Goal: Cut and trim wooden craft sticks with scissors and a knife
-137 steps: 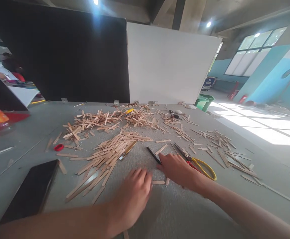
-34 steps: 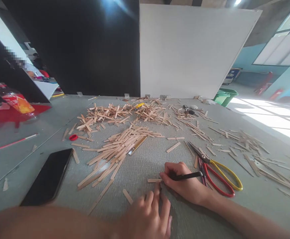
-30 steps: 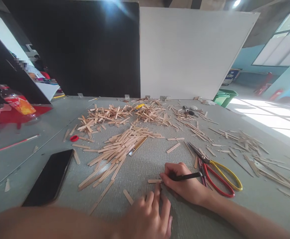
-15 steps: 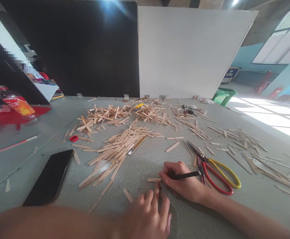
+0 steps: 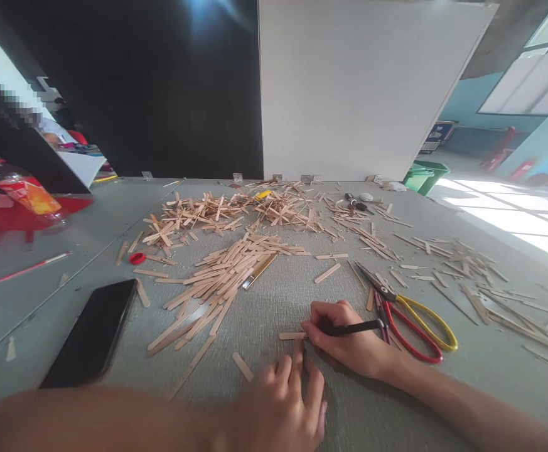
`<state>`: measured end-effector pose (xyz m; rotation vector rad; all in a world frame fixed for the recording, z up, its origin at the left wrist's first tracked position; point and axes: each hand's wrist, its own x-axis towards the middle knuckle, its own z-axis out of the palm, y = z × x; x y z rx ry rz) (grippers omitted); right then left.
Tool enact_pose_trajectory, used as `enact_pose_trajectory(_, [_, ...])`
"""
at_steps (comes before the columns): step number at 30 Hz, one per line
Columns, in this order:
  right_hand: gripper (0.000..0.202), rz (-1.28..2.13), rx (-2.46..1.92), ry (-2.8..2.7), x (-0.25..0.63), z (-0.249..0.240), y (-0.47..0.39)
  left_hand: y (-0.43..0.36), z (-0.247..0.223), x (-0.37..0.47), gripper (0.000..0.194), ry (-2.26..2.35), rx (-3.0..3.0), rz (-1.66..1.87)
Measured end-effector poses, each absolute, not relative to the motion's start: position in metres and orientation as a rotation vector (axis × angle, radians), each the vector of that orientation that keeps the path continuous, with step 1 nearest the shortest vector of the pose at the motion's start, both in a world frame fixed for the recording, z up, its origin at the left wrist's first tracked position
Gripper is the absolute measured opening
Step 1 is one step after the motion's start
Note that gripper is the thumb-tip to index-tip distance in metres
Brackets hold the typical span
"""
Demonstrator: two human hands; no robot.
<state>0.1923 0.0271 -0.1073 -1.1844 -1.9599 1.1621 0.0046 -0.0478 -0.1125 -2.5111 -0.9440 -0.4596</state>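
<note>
My right hand [image 5: 344,336] is closed around a black pen [image 5: 358,328], its fingertips low over a short wooden craft stick [image 5: 291,336]. The stick lies flat on the table, and its right end is hidden behind my fingers. My left hand [image 5: 285,398] rests just in front with its fingers apart, and one fingertip touches the stick's near edge. The pen's tip is hidden by my right hand. Beside my right wrist lie scissors [image 5: 408,314] with one yellow and one red handle, partly open.
Many loose craft sticks [image 5: 221,276] are heaped on the grey table [image 5: 264,307], partly over a metallic strip [image 5: 259,272]. A phone [image 5: 90,333], a red ring [image 5: 137,258] and a bottle [image 5: 26,194] are on the left. Keys [image 5: 356,204] lie at the back right, before upright panels [image 5: 349,94].
The camera view has shifted slightly. Both hands, the pen and the stick keep nearly the same places relative to each other.
</note>
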Motion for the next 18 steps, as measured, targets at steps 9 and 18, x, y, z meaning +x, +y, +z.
enact_pose_trajectory(9, [0.032, 1.253, -1.2, -1.891, 0.193, -0.103, 0.026, -0.048, -0.107, 0.004, 0.032, -0.929, -2.539, -0.372])
enact_pose_trajectory(18, [0.033, 1.349, -1.206, -1.824, 0.194, -0.108, 0.026, -0.05, -0.102, 0.005, 0.032, -0.93, -2.569, -0.337])
